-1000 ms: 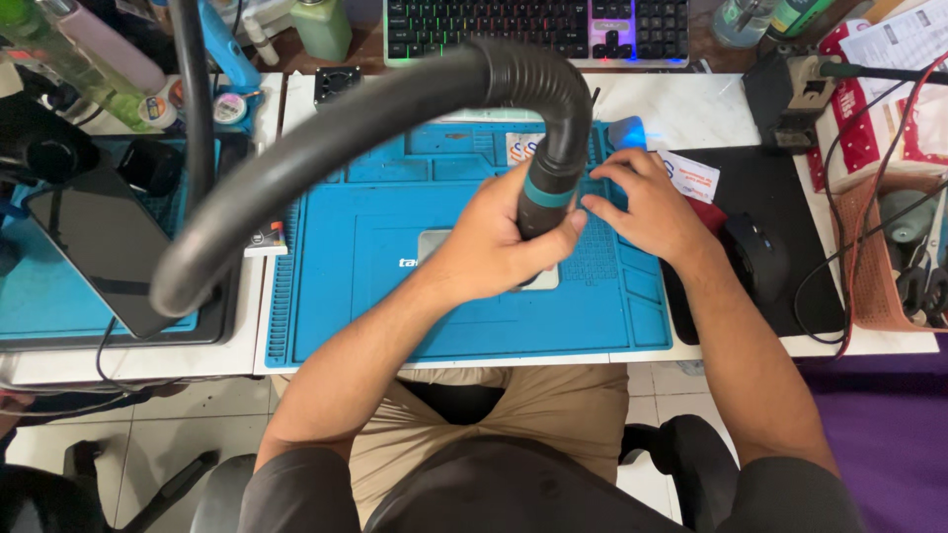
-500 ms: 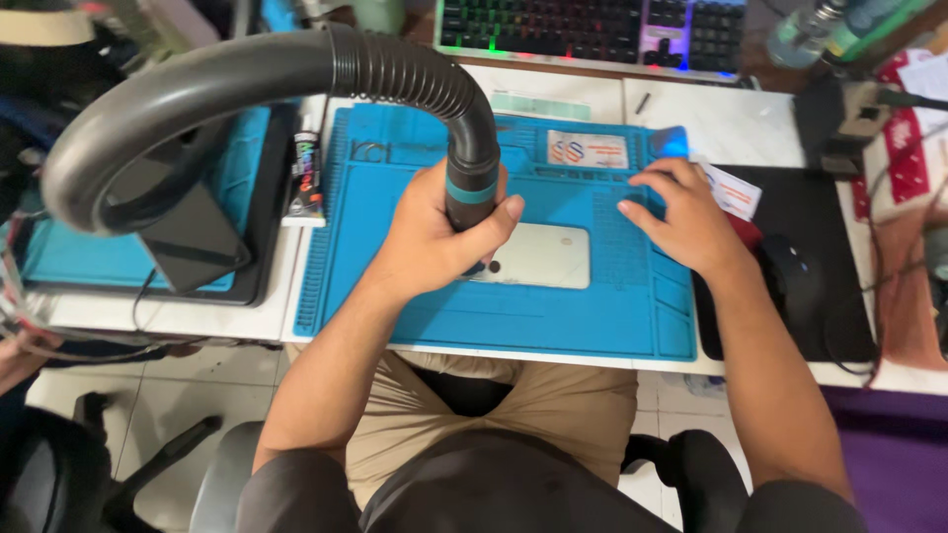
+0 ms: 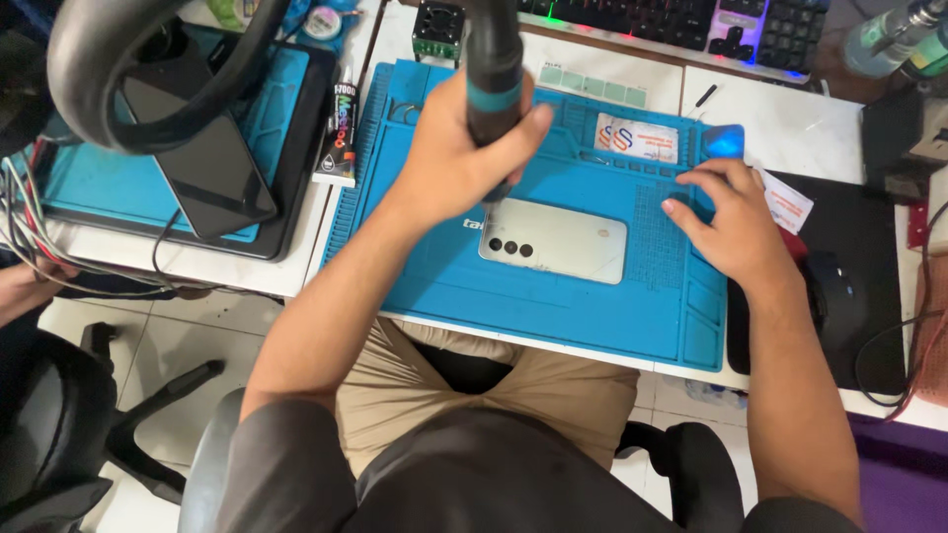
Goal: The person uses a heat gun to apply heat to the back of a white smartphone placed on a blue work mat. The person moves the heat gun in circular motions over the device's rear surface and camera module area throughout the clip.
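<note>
Curving down from the upper left, a thick black hose [image 3: 128, 89] loops well left of the blue mat [image 3: 553, 286], above a dark phone [image 3: 197, 163] that lies on a second blue pad [image 3: 74, 188] set in a black tray. A bundle of wires [image 3: 35, 237] trails at the far left edge, and a tube of glue [image 3: 338, 133] lies just off the mat's left border. Over the mat's upper left part, the left hand [image 3: 449, 163] is wrapped tight around a dark handpiece with a teal band [image 3: 494, 74], fingers closed round it, its lower end pointing down at the mat; the tip is hidden behind the hand. Just below that hand, near the middle of the mat, a silver phone [image 3: 553, 240] lies flat, back up, its three camera lenses toward the left end. A small black fan [image 3: 437, 28] stands just beyond the mat's top left corner, and a lit keyboard [image 3: 681, 25] runs past its top edge. At the mat's right part, the right hand [image 3: 736, 222] rests palm down, fingers loosely spread, fingertips [image 3: 681, 192] touching the ribbed surface beside the silver phone but apart from it. A blue pick [image 3: 724, 141] lies at the mat's upper right corner, a white card [image 3: 788, 205] just past the right edge, and a black mouse [image 3: 839, 296] sits further right on a dark pad.
</note>
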